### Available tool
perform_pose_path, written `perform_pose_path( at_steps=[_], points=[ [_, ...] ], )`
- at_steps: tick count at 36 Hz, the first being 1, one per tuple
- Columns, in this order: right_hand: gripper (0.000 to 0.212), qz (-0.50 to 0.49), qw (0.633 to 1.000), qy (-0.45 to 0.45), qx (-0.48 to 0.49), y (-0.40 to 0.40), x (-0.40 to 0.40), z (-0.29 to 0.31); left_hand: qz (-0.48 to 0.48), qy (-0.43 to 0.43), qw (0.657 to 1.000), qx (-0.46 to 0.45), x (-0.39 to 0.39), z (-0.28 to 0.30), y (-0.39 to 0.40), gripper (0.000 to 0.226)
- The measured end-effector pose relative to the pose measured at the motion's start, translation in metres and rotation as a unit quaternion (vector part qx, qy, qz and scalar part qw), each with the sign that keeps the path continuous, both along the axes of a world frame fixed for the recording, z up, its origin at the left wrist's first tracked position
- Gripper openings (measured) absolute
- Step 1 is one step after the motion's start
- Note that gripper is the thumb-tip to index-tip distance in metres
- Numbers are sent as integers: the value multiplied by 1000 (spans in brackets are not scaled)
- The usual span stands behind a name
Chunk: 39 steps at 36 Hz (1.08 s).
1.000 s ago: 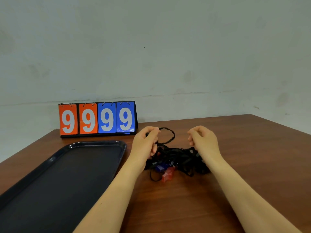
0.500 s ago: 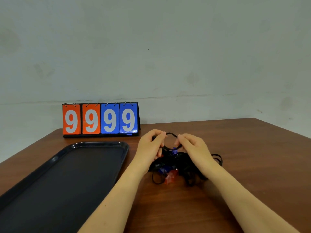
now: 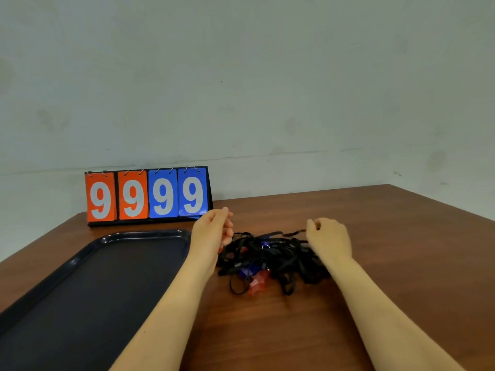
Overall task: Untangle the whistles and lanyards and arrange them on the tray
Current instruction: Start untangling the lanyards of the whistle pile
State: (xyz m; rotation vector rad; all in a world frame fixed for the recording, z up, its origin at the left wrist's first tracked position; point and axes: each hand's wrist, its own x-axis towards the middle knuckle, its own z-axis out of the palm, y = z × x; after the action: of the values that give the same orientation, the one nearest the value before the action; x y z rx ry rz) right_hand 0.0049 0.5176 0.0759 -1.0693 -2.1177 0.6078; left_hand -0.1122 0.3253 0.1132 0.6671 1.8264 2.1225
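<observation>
A knot of black lanyards [image 3: 276, 259] lies on the brown table between my hands. A red whistle [image 3: 257, 284] and a blue whistle [image 3: 247, 271] stick out at its near side, and a small blue piece with a ring [image 3: 265, 243] sits on top. My left hand [image 3: 213, 232] is closed at the knot's left edge, pinching a lanyard strand. My right hand [image 3: 328, 239] is closed at the right edge, pinching the other end of a strand stretched between both hands. The dark tray [image 3: 112, 238] lies to the left with nothing in it.
A flip scoreboard [image 3: 147, 195] showing 9 9 9 9 on orange and blue cards stands at the table's back edge, behind the tray. A pale wall rises behind the table. The table's right edge runs diagonally at the far right.
My hands were close together over the knot half a second ago; they have since pulled apart sideways, drawing one black strand taut between them.
</observation>
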Motion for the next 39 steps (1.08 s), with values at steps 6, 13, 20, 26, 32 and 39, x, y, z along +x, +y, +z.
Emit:
perform_pose_path(
  at_steps=[6, 13, 20, 26, 32, 39],
  points=[
    [45, 153, 977, 128, 81, -40, 5, 23, -34, -67, 993, 96, 5, 10, -2, 17],
    [37, 429, 886, -6, 177, -107, -31, 3, -84, -131, 948, 277, 12, 24, -5, 16],
    [33, 386, 913, 127, -37, -104, -12, 22, -6, -56, 981, 186, 3, 18, -3, 26],
    [39, 326, 888, 278, -167, -85, -10, 29, -37, 51, 998, 10, 8, 5, 3, 24],
    [38, 255, 881, 324, -232, -70, -13, 27, -94, 113, 986, -77, 15, 2, 4, 27],
    [42, 209, 832, 372, -356, -55, -13, 27, -97, -12, 993, -65, 7, 1, 6, 29]
  ],
)
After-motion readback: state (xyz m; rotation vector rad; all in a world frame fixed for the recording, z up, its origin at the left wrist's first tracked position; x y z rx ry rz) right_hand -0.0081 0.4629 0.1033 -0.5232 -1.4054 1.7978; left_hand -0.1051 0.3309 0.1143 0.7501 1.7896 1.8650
